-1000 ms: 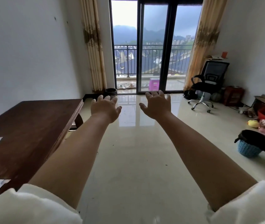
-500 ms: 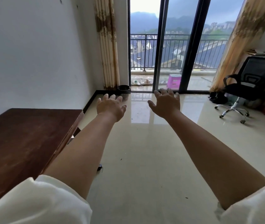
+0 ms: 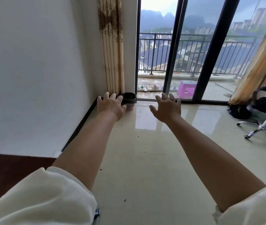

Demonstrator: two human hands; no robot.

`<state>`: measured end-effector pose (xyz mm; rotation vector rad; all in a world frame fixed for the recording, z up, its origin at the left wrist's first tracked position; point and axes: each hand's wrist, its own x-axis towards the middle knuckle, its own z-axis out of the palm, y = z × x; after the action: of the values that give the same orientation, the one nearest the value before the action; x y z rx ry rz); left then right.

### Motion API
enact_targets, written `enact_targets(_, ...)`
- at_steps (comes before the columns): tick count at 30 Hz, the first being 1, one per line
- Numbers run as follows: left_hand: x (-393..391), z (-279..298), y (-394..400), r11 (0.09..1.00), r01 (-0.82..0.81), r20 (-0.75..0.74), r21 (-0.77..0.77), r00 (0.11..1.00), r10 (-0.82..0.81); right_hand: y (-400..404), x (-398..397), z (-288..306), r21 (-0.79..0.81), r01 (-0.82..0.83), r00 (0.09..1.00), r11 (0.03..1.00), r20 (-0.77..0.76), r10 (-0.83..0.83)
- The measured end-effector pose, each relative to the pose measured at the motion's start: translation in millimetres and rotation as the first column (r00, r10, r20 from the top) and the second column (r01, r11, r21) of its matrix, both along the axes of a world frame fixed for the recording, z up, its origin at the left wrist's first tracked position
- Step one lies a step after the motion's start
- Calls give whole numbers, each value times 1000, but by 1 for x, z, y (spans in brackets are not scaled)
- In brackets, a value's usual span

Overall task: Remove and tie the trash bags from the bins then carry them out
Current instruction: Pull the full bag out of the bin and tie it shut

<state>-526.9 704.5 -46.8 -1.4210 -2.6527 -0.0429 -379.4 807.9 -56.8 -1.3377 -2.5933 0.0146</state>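
Standing upright in the corner beside the curtain (image 3: 112,51), a small round bin (image 3: 129,101) lined with a glossy black bag (image 3: 129,96); left hand (image 3: 111,105) and right hand (image 3: 167,108) reach forward, fingers spread, holding nothing.

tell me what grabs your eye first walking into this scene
Two bare arms stretch forward, the left hand and right hand open and holding nothing. Just beyond the left hand, a small bin with a dark bag stands in the corner by the curtain. Behind it the glass door shows a balcony with a purple stool; an office chair stands at right.
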Motion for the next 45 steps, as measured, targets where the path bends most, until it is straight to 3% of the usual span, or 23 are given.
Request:
enact_targets(14, -230, -48, 383, 1000, -7, 24, -5, 1000, 7, 397, -228, -40, -77, 10, 999, 997, -30, -12)
enact_targets(23, -397, -72, 577, 997, -59, 83, -44, 995, 63, 607, -404, -62, -110, -54, 998, 992, 28, 58)
enact_targets(32, -596, -121, 779, 988, -15, 101, -154, 994, 31, 808, -590, -115, -197, 19, 995, 980, 96, -1)
enact_targets(45, -794, -221, 1055, 944, 42, 198, -329, 980, 26, 1091, -780, -221, -338, 67, 979, 939, 203, 3)
